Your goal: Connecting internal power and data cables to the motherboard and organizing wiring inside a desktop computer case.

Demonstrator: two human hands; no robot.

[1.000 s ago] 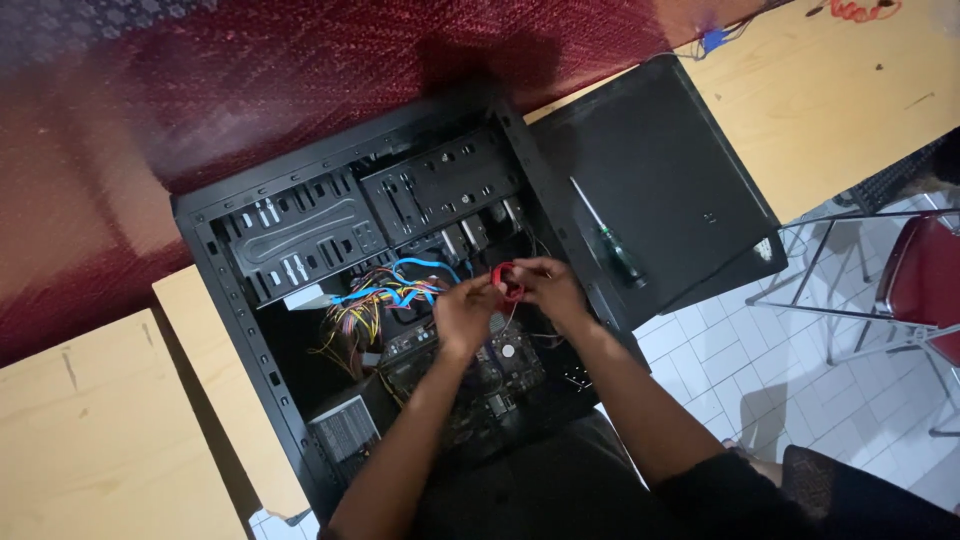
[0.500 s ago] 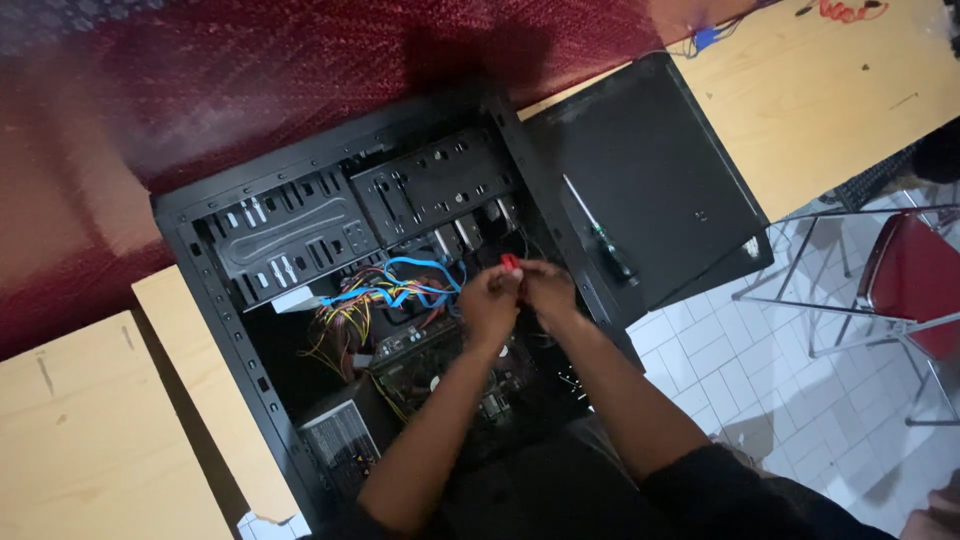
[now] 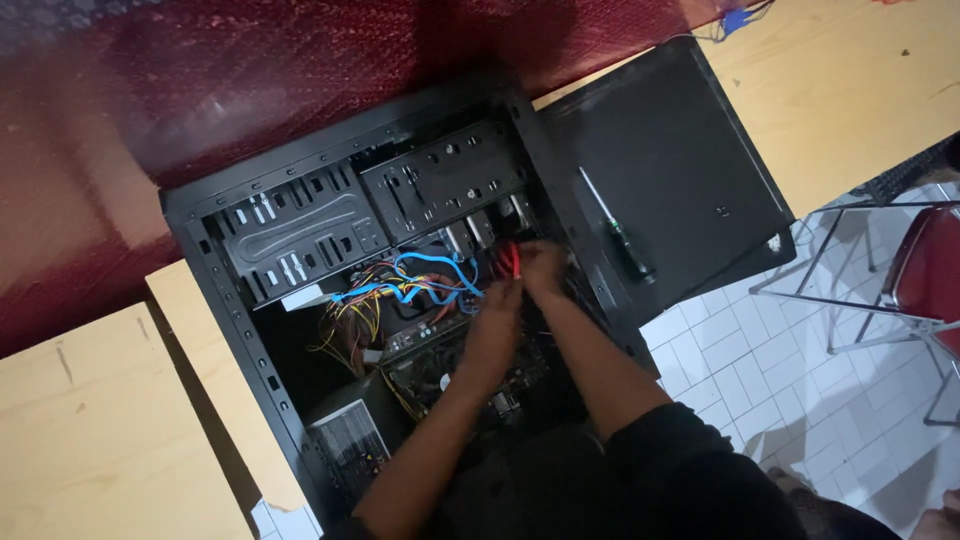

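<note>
An open black computer case (image 3: 230, 300) lies on its side across two wooden tables. Both my hands reach into its middle. My left hand (image 3: 497, 303) and my right hand (image 3: 543, 268) meet on a small red cable connector (image 3: 509, 260), pinching it together just below the drive bays (image 3: 440, 180). Blue flat cables (image 3: 420, 285) and a bundle of yellow and black wires (image 3: 350, 325) lie to the left of my hands. The motherboard (image 3: 450, 365) sits under my forearms, partly hidden.
The removed black side panel (image 3: 680, 170) lies to the right of the case with a green-handled screwdriver (image 3: 620, 235) on it. A power supply (image 3: 350, 445) sits at the case's near end. A red metal-framed chair (image 3: 920, 280) stands on white floor tiles at right. A dark red carpet (image 3: 250, 70) lies beyond.
Both hands have shifted slightly up toward the drive bays, still together on the red connector. The view has moved a little.
</note>
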